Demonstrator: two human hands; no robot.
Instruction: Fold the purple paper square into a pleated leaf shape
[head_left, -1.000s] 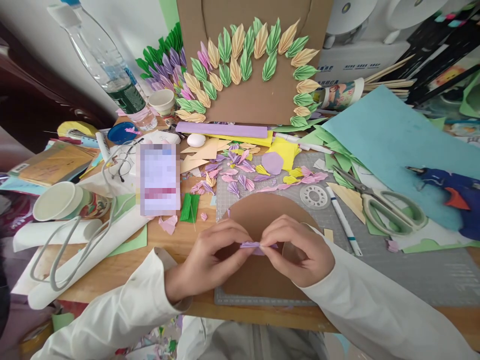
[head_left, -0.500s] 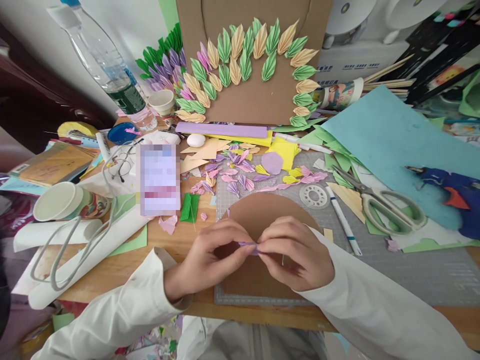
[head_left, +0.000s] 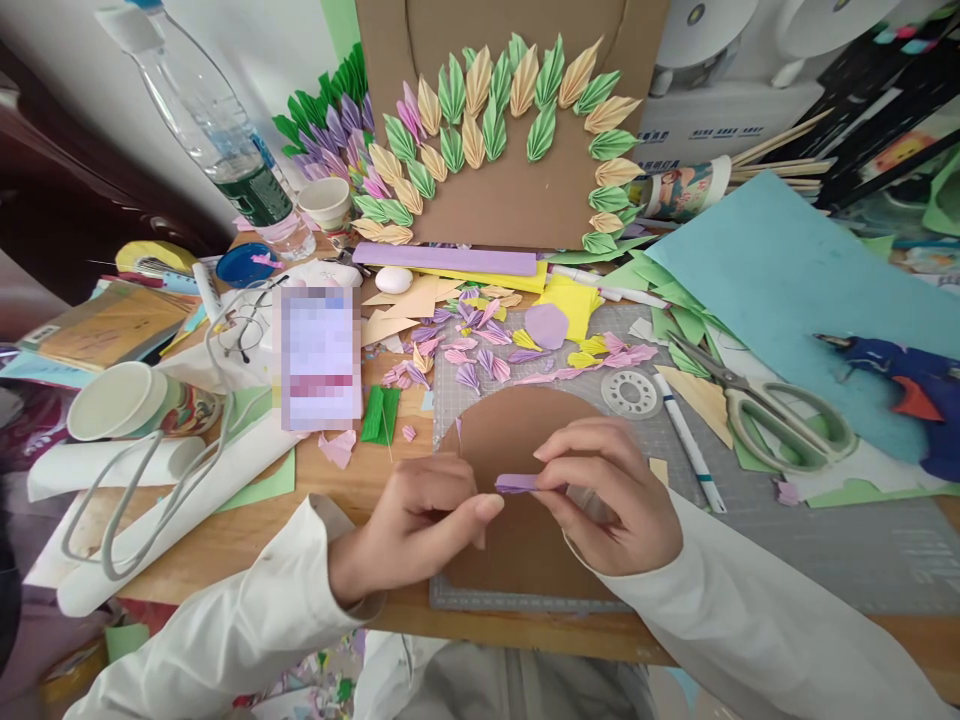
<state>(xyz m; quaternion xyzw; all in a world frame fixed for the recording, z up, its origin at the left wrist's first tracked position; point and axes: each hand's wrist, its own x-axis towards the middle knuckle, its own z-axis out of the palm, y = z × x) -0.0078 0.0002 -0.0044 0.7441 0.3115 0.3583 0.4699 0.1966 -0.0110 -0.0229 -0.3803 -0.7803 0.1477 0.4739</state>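
Pinching a folded strip of purple paper (head_left: 516, 484) above the cardboard circle (head_left: 517, 430), the right hand (head_left: 619, 490) grips one end. The left hand (head_left: 420, 520) is half curled, thumb out, just beside the paper; whether it grips anything, I cannot tell. Beneath the circle lies a grey cutting mat (head_left: 780, 550) on a wooden table (head_left: 322, 480). Beyond the circle, pleated paper leaves (head_left: 523, 82) fan across an upright cardboard panel (head_left: 495, 212) near a pale wall (head_left: 281, 45). Right of the circle are scissors (head_left: 787, 408) and a blue glue gun (head_left: 919, 375); to its left, a phone (head_left: 319, 350).
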